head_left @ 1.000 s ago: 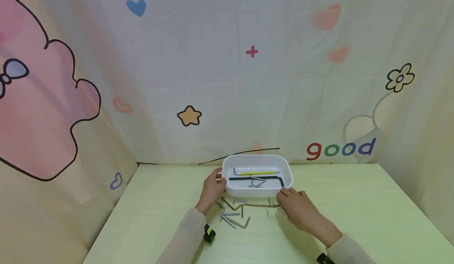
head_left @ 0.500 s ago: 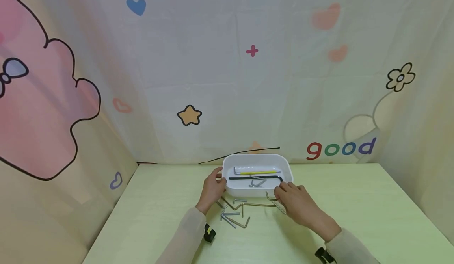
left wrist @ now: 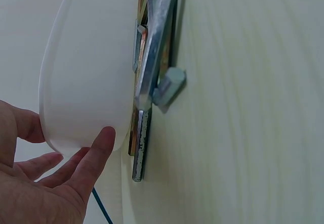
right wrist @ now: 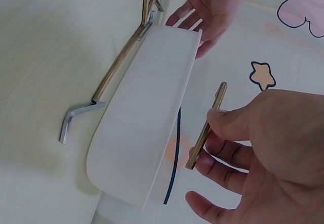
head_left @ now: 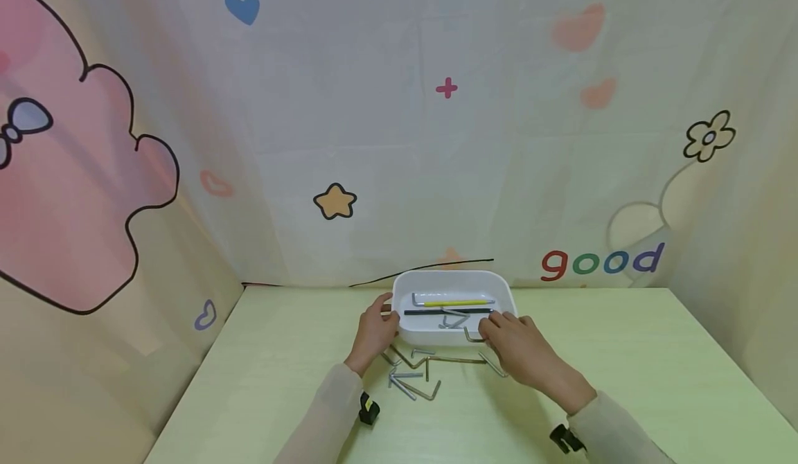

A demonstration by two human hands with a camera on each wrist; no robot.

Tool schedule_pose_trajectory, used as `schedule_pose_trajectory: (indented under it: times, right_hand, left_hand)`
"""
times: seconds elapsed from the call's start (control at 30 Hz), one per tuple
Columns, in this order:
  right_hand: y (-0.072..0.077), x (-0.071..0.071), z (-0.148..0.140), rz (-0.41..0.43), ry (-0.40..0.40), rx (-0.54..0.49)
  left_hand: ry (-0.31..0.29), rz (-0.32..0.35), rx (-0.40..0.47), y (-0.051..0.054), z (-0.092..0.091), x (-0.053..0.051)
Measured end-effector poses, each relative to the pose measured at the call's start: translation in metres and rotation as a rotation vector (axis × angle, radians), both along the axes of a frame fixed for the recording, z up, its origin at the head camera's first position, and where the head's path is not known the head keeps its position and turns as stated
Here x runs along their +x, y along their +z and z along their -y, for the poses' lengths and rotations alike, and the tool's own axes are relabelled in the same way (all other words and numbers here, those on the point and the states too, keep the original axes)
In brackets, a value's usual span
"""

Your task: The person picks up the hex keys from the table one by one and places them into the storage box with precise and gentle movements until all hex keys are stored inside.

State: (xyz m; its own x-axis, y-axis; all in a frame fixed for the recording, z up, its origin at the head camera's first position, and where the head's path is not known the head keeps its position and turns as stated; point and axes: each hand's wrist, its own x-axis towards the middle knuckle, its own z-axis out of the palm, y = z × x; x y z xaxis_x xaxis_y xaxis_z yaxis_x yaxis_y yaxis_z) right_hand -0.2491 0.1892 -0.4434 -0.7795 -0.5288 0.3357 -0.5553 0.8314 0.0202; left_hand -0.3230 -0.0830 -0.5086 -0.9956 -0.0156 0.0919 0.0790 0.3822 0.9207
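My left hand [head_left: 376, 332] holds the left end of a white plastic tray [head_left: 436, 338], thumb and fingers spread against its wall and rim. Between thumb and fingertips, my right hand [head_left: 526, 350] pinches a brass-coloured hex key [right wrist: 206, 125], raised by the tray's front right rim. Its bent end shows in the head view; the fingers cover part of it. Inside the tray lie a yellow-sleeved hex key [head_left: 455, 303], a long black hex key [head_left: 439, 311] partly hidden by the right hand, and several small silver hex keys [head_left: 455, 321].
More hex keys lie on the pale table [head_left: 274, 381] before the tray: a long brass-coloured one [head_left: 455, 360], a silver one [head_left: 492, 365] at the right and a silver one [head_left: 404, 388] in a small pile. A printed curtain [head_left: 386, 138] hangs behind.
My right hand has lifted the brass-coloured hex key off the table and carried it up and slightly left to the tray's front rim. The left hand has stayed at the tray's left end.
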Motion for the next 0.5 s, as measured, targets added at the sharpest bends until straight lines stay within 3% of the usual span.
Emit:
schedule_pose_trajectory:
  times: [0.5]
  right_hand:
    - [0.011, -0.018, 0.008, -0.024, 0.012, 0.002]
  left_hand:
    - [0.000, -0.004, 0.001, -0.001, 0.000, 0.000]
